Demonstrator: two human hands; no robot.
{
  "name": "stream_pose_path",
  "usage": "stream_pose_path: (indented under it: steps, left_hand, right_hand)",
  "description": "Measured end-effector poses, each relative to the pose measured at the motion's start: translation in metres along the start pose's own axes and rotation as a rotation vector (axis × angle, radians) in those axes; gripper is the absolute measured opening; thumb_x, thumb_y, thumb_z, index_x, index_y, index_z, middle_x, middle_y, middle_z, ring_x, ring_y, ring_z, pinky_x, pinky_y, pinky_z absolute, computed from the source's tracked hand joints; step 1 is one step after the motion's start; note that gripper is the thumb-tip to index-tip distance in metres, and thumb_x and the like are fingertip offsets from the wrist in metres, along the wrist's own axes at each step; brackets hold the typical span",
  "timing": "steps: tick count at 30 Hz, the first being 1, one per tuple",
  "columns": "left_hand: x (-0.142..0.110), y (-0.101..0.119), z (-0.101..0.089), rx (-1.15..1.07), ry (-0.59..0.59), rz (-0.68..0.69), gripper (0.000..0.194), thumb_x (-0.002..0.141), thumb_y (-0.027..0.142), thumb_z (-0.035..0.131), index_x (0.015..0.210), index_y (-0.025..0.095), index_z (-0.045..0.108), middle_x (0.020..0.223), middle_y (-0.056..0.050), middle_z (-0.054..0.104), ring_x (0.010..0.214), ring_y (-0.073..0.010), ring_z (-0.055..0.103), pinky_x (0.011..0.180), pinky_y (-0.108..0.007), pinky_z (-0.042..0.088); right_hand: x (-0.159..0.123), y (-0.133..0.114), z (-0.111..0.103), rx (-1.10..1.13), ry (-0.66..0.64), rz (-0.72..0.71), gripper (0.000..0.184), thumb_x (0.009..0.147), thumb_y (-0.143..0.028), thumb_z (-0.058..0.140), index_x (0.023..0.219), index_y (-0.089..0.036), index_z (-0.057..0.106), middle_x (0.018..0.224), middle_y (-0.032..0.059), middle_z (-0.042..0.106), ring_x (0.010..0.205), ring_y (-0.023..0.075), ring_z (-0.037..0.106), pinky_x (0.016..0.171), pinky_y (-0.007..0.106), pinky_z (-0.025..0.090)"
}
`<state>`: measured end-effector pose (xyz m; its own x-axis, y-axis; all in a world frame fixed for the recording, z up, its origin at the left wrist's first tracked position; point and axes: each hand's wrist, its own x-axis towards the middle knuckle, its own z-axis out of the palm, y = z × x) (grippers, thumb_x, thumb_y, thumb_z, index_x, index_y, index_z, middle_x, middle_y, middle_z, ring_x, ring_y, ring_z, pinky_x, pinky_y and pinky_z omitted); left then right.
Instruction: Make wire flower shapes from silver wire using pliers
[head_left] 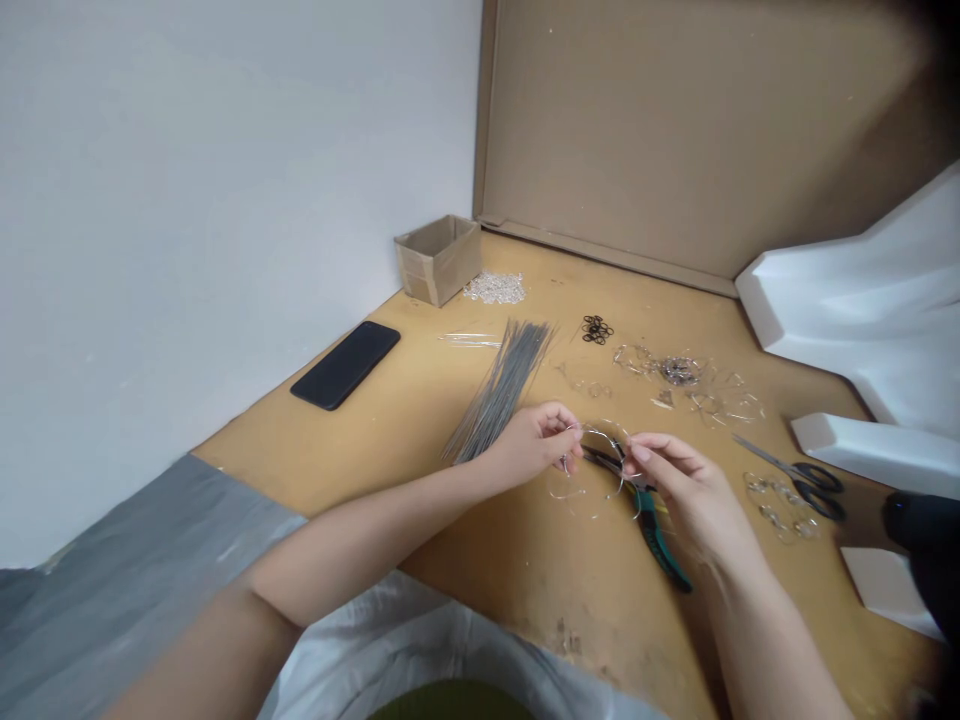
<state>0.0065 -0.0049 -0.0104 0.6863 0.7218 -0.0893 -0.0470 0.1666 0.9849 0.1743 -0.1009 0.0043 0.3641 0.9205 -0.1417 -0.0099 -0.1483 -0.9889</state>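
wire piece [610, 438] looks half-bent to me, left hand [538, 440] and right hand [684, 485] both pinching it; loads of straight wires [501, 390] left

Left forearm [382, 535] bare, reaching from near left toward the far right; elbow [274, 605] bent. Left hand [536, 440]: thumb and index finger brought together in a pinch. Right forearm [772, 640] bare, entering near right, angled far and left. Right hand [694, 490]: thumb against forefinger. Hands close, facing, not touching.
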Motion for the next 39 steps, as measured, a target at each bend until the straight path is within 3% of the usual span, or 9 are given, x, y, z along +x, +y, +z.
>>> stream_pose_path:
  steps: [8, 17, 27, 39]
  left_hand:
    - [-0.001, -0.004, 0.0, 0.075, 0.013, 0.097, 0.009, 0.077, 0.023, 0.053, 0.077, 0.015, 0.048, 0.063, 0.003, 0.058, 0.052, -0.0066, 0.057, 0.055, -0.02, 0.046]
    - [-0.001, -0.004, 0.001, 0.07, 0.028, 0.093, 0.01, 0.076, 0.023, 0.053, 0.076, 0.015, 0.048, 0.063, 0.003, 0.057, 0.051, -0.0066, 0.056, 0.055, -0.02, 0.046]
    - [-0.003, 0.001, 0.001, 0.129, 0.022, 0.061, 0.009, 0.078, 0.023, 0.053, 0.077, 0.014, 0.05, 0.065, 0.002, 0.058, 0.053, -0.0065, 0.056, 0.055, -0.019, 0.045]
    - [-0.001, -0.004, 0.001, 0.079, -0.007, 0.069, 0.011, 0.077, 0.021, 0.053, 0.083, 0.012, 0.055, 0.064, 0.002, 0.058, 0.052, -0.0062, 0.054, 0.056, -0.02, 0.046]
  right_hand:
    - [-0.002, 0.001, -0.001, -0.028, -0.01, -0.083, 0.02, 0.075, -0.034, 0.066, 0.091, -0.023, 0.066, 0.086, 0.0031, 0.066, 0.069, 0.013, 0.059, 0.068, 0.027, 0.049]
    - [-0.003, -0.006, 0.002, -0.184, -0.003, -0.131, 0.024, 0.073, -0.042, 0.064, 0.088, -0.022, 0.066, 0.083, 0.004, 0.067, 0.069, 0.0153, 0.061, 0.066, 0.028, 0.049]
    - [-0.005, -0.009, 0.006, -0.207, 0.068, -0.095, 0.026, 0.065, -0.044, 0.072, 0.072, -0.02, 0.066, 0.065, 0.0004, 0.063, 0.059, 0.0132, 0.055, 0.06, 0.026, 0.045]
    - [-0.005, -0.008, 0.005, -0.213, 0.073, -0.114, 0.025, 0.066, -0.044, 0.071, 0.074, -0.021, 0.065, 0.066, 0.0007, 0.063, 0.062, 0.0138, 0.055, 0.06, 0.025, 0.044]
